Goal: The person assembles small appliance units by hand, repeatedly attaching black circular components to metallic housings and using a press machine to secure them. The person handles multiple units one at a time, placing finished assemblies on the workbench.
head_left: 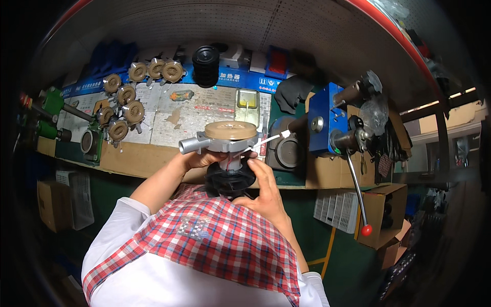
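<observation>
Over the bench's front edge I hold a blower motor unit upright in both hands. On its top sits a tan round impeller (231,133), above a grey metal housing (225,146) with a pipe stub pointing left. Lower down, a black fan wheel (230,180) surrounds the shaft end. My left hand (201,159) grips beneath the housing on the left, its fingertips partly hidden. Around the right side of the fan wheel curls my right hand (267,193), thumb low and fingers up near the housing. A white wire connector (285,134) sticks out to the right on its lead.
Several similar tan-topped units (134,111) lie on the bench at left. Behind stands a black stack of fan wheels (205,69), near a small tray (247,107) with yellow contents. At right, a blue press (325,123) has a red-knobbed lever (366,230) hanging past the edge.
</observation>
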`<state>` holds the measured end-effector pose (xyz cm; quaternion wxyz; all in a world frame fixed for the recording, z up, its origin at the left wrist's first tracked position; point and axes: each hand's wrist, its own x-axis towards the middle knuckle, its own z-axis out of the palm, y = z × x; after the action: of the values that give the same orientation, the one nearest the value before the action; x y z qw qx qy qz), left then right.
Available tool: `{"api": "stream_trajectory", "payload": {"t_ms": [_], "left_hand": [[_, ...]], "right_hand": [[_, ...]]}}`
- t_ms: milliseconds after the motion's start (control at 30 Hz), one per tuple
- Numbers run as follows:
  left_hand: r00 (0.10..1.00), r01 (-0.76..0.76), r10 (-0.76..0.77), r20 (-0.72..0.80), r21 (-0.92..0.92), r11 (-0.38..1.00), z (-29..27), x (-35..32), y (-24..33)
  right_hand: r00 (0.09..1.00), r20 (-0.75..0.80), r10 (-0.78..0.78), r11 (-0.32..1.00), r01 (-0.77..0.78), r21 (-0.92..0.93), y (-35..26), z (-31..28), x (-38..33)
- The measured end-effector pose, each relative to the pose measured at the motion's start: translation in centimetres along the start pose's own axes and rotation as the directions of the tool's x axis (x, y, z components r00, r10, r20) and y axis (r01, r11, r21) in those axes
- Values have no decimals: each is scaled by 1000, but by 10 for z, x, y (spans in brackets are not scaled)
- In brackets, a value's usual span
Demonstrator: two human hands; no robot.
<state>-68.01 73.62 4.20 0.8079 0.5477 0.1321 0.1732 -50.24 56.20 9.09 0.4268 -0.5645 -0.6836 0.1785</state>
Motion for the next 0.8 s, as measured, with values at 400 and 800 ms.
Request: {"api": "stream_trajectory", "payload": {"t_ms": [400,800], "left_hand": [[660,733,-572,486,-252,632,57,48,-89],[619,390,-604,-502,-472,791,-27,-108,-107]], "right_hand": [[442,48,896,409,-862,300,112,-60,-92],[-182,-319,930,212,-444,871,360,-202,-208]]}}
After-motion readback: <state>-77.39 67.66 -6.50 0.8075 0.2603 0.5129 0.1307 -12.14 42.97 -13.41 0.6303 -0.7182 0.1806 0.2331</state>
